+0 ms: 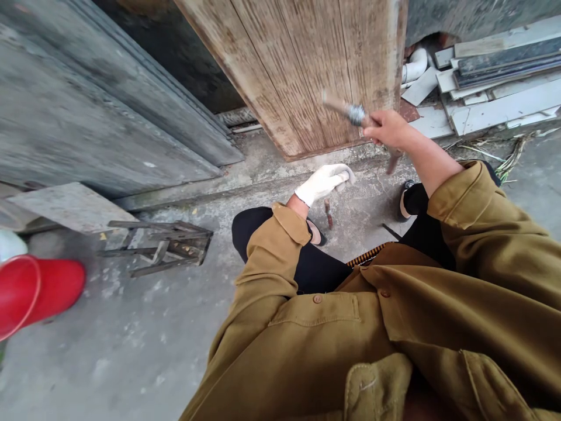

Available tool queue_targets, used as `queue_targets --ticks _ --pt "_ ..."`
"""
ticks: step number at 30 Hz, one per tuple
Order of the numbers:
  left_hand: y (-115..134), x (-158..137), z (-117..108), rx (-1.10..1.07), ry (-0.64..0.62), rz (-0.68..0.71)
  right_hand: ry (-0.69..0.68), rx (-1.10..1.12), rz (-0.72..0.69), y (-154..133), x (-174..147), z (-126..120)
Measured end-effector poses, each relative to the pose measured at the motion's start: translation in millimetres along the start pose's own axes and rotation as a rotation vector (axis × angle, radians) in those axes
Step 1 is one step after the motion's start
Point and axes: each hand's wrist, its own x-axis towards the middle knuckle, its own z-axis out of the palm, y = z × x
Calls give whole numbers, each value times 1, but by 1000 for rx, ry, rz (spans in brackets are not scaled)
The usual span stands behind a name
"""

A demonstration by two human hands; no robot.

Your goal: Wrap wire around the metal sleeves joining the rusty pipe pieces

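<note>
My right hand (388,128), bare, is closed around a wooden-handled tool (336,104). The tool has a band of metal wire wound round it, and motion blurs it; its exact kind is unclear. It is raised in front of a weathered wooden panel (307,70). My left hand (324,182) wears a white glove and hangs low near the panel's bottom edge, fingers curled in. Whatever those fingers hold, if anything, is hidden. Just below this hand, a small tool with a reddish-brown handle (328,215) is on the concrete. A dark thin strip (391,232) lies between my feet.
Grey boards (109,105) lean at the left. Below them are a wooden stool on its side (170,245) and a red bucket (56,286). White and dark planks (504,82) are piled at the right beside a white pipe (415,65). A low concrete ledge (263,161) runs under the panel.
</note>
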Motion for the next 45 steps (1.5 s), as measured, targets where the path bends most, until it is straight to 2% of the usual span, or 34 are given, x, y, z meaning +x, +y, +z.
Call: queue_targets --ticks 2,4,6,8,10,11,13,16,19,22,25,28,32,33,35,37,39,42,44,45 --pt "3 -2 -3 44 -19 11 -96 -338 56 4 3 4" --pt "2 -3 -8 90 30 18 -332 -515 57 7 2 6" --pt "0 -3 -14 136 93 17 -652 -508 51 8 0 6" --pt "-5 -3 -19 165 128 18 -930 -386 19 6 -4 4" --pt "-10 -2 -22 162 140 14 -1082 -230 -65 3 -7 -1" --pt "-12 0 -23 151 155 13 -1092 -152 -122 1 -9 -4" --pt "-18 3 -24 119 207 6 -980 -9 -216 -4 -12 -10" --pt "-22 6 -19 43 235 -4 -571 189 -265 -9 -16 -17" --pt "-17 4 -11 7 102 -5 -200 286 -245 -7 -12 -15" --pt "-5 -2 -4 15 -37 12 -43 86 -125 5 0 -6" --pt "3 -5 -6 2 -34 36 -94 -310 12 17 9 2" --pt "1 -6 -16 35 90 47 -385 -514 14 21 8 4" --pt "-10 -5 -28 115 188 29 -880 -363 -11 11 -2 1" --pt "-13 -4 -30 124 197 27 -958 -298 -21 7 -5 -1" --pt "-18 -2 -33 134 218 34 -1023 -174 -65 1 -8 -6" --pt "-22 2 -32 123 249 41 -946 -67 -135 -3 -11 -11" --pt "-25 6 -27 62 281 41 -752 51 -218 -3 -11 -14" --pt "-24 9 -14 -108 243 76 -490 318 -333 1 -10 -11" --pt "-21 10 -7 -231 249 117 -443 506 -401 3 -9 -5" --pt "-19 10 -5 -292 296 131 -451 576 -427 3 -8 -2"
